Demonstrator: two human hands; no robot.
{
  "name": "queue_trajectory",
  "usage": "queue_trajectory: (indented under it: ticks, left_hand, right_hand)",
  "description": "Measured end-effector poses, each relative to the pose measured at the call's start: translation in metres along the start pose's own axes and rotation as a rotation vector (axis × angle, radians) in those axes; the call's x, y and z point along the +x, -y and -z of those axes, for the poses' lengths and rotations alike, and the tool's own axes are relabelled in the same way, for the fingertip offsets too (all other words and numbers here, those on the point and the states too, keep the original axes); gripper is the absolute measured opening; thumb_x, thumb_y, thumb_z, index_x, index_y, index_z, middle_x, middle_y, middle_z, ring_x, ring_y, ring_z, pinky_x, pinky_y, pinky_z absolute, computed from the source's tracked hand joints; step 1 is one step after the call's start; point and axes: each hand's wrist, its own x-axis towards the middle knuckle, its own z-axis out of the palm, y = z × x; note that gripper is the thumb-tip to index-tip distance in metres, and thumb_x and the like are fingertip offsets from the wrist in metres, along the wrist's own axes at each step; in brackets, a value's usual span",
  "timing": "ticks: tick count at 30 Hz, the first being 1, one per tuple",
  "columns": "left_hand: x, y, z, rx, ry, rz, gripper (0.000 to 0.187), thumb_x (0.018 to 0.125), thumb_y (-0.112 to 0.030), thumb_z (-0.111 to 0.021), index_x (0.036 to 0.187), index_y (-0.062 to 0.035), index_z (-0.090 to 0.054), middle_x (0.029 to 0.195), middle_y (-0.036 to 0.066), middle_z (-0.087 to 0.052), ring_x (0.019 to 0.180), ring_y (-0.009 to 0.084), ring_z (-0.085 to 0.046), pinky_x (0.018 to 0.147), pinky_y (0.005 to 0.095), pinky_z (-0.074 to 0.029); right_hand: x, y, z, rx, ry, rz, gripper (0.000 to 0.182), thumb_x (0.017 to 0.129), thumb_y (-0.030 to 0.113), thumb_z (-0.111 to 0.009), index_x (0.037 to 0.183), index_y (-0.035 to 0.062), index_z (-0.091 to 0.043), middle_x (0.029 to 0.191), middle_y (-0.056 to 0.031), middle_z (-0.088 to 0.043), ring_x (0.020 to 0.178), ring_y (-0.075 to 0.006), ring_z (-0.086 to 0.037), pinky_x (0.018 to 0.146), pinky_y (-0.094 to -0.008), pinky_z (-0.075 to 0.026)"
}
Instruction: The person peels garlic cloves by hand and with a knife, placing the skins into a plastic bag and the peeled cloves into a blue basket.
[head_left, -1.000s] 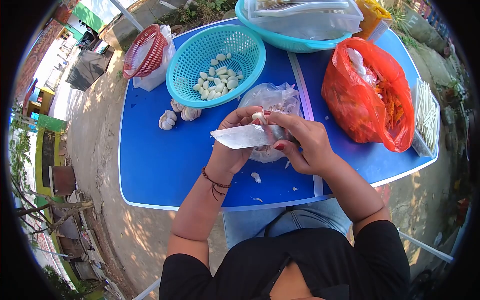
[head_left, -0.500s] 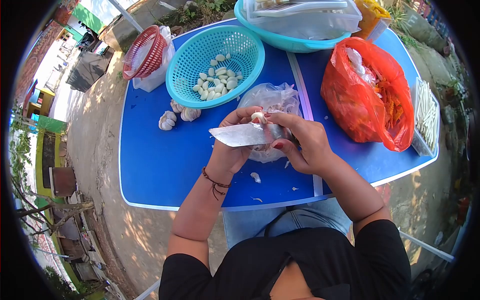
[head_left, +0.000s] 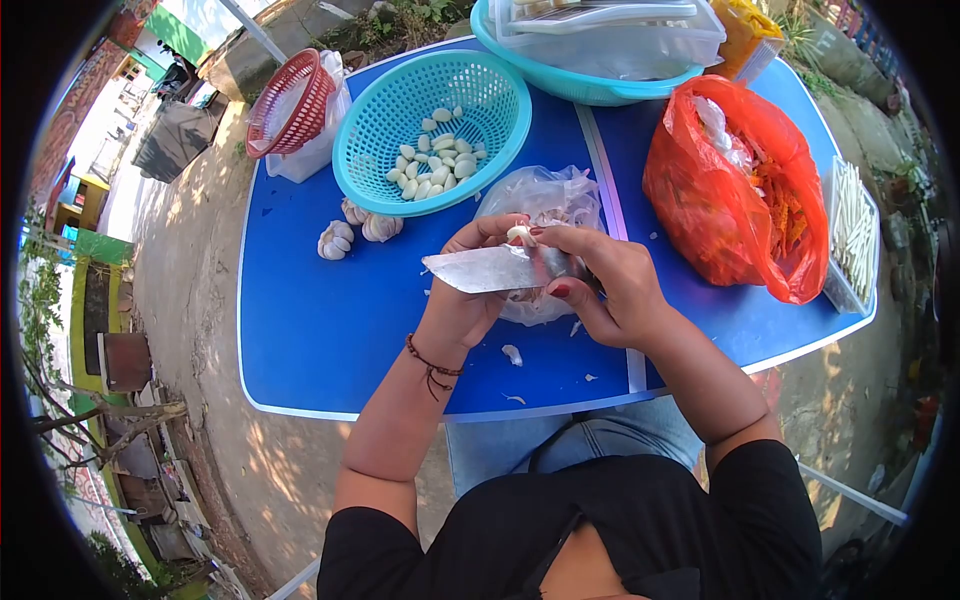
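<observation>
Where the two hands meet above the near half of the table (head_left: 330, 340), a pale clove (head_left: 521, 235) lies at the fingertips, just above the knife (head_left: 470, 272). The left hand (head_left: 462, 312) has its fingers curled around the clove, with the palm behind the blade; a dark bracelet (head_left: 432, 368) circles the wrist. The right hand (head_left: 625, 290) has its fingers closed on the knife near the base of the blade, the tip pointing left across the left palm, and its index finger reaches to the clove. Beneath and beyond the hands sits a clear bag (head_left: 545, 195) containing peelings, partly hidden by them. Small scraps (head_left: 512, 355) are scattered on the table nearer the body. Farther out, to the upper left, a turquoise basket (head_left: 505, 150) contains peeled cloves (head_left: 440, 165); garlic bulbs (head_left: 335, 240) lie beside its near edge. Beyond these, a red basket (head_left: 312, 95) rests on a clear box (head_left: 300, 163). To the right stands an open red bag (head_left: 690, 220) with orange-red contents, beside a tray (head_left: 848, 290) of white sticks (head_left: 853, 225). At the far edge, a turquoise basin (head_left: 600, 93) bears clear containers (head_left: 620, 55), near a yellow packet (head_left: 742, 40).
</observation>
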Motion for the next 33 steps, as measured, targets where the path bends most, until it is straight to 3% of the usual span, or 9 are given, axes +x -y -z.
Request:
queue_trajectory:
  ticks: [1,4,7,10,13,19,24,27,33]
  left_hand:
    - [0.0,0.0,0.001,0.027,0.003,0.002,0.042,0.089,-0.032,-0.063,0.119,-0.0038,-0.052,0.117,0.008,-0.058,0.103,0.0174,-0.063,0.085,0.0299,-0.057]
    - [0.0,-0.001,-0.002,0.023,-0.007,0.005,0.039,0.089,-0.026,-0.064,0.119,-0.0036,-0.051,0.115,0.008,-0.059,0.101,0.017,-0.063,0.086,0.0297,-0.056]
    - [0.0,-0.004,-0.007,-0.04,-0.045,0.013,0.031,0.086,-0.007,-0.065,0.115,-0.0003,-0.055,0.105,0.012,-0.063,0.093,0.0198,-0.066,0.079,0.0328,-0.057]
    - [0.001,-0.004,-0.009,-0.067,-0.047,0.023,0.032,0.086,-0.004,-0.064,0.116,0.0004,-0.054,0.107,0.014,-0.063,0.093,0.0205,-0.067,0.08,0.0324,-0.057]
    - [-0.001,-0.003,-0.013,-0.033,-0.1,0.011,0.032,0.088,-0.004,-0.062,0.118,0.0008,-0.053,0.106,0.014,-0.064,0.093,0.0202,-0.067,0.08,0.0308,-0.058]
    - [0.001,-0.008,-0.013,-0.118,-0.023,0.107,0.032,0.088,-0.002,-0.062,0.118,0.0019,-0.053,0.103,0.015,-0.065,0.09,0.0203,-0.069,0.077,0.0281,-0.059]
    - [0.002,-0.006,-0.006,-0.173,0.062,0.072,0.026,0.088,0.0,-0.061,0.113,0.0018,-0.054,0.104,0.015,-0.065,0.093,0.0217,-0.068,0.076,0.0266,-0.059]
    - [0.002,-0.009,-0.011,-0.168,0.007,0.059,0.024,0.088,0.0,-0.061,0.111,0.0017,-0.054,0.103,0.015,-0.064,0.094,0.0218,-0.068,0.079,0.0273,-0.059]
    - [-0.001,-0.007,-0.014,-0.059,-0.108,-0.015,0.027,0.087,0.0,-0.061,0.113,0.0008,-0.054,0.108,0.015,-0.063,0.098,0.0217,-0.066,0.084,0.0283,-0.058]
  right_hand:
    - [0.0,0.0,0.0,0.001,-0.002,-0.003,0.042,0.079,0.019,-0.07,0.118,0.0089,-0.058,0.097,-0.0124,-0.067,0.065,-0.0264,-0.065,0.054,-0.0324,-0.049]
    - [0.0,0.0,0.0,0.007,0.002,-0.019,0.04,0.079,0.017,-0.07,0.117,0.01,-0.059,0.092,-0.011,-0.067,0.064,-0.0261,-0.064,0.053,-0.0323,-0.048]
    - [0.0,0.0,0.001,0.008,0.002,-0.041,0.037,0.079,0.015,-0.07,0.115,0.0107,-0.061,0.088,-0.0099,-0.065,0.064,-0.0259,-0.063,0.053,-0.0321,-0.048]
    - [-0.002,-0.004,-0.002,0.012,-0.037,-0.044,0.035,0.079,0.013,-0.069,0.113,0.01,-0.063,0.086,-0.0095,-0.065,0.064,-0.0258,-0.063,0.053,-0.0319,-0.048]
    - [-0.001,-0.006,-0.003,0.045,-0.083,-0.049,0.033,0.08,0.01,-0.069,0.113,0.0079,-0.063,0.086,-0.0101,-0.065,0.065,-0.0254,-0.063,0.054,-0.0315,-0.048]
    - [0.002,-0.003,0.001,0.064,-0.122,-0.094,0.03,0.082,0.006,-0.066,0.112,0.005,-0.063,0.087,-0.0119,-0.065,0.067,-0.0247,-0.064,0.058,-0.0299,-0.049]
    - [0.001,-0.009,-0.002,0.1,-0.246,-0.125,0.026,0.087,0.007,-0.063,0.112,0.0015,-0.062,0.089,-0.0145,-0.065,0.067,-0.021,-0.063,0.06,-0.029,-0.049]
    - [0.005,0.002,0.005,0.094,-0.191,-0.246,0.024,0.089,0.01,-0.063,0.11,-0.0009,-0.061,0.088,-0.0153,-0.064,0.066,-0.0189,-0.062,0.06,-0.0285,-0.049]
    - [-0.001,0.003,0.006,0.014,-0.058,-0.214,0.03,0.086,0.019,-0.067,0.109,0.0017,-0.06,0.083,-0.012,-0.064,0.061,-0.0189,-0.06,0.055,-0.0277,-0.047]
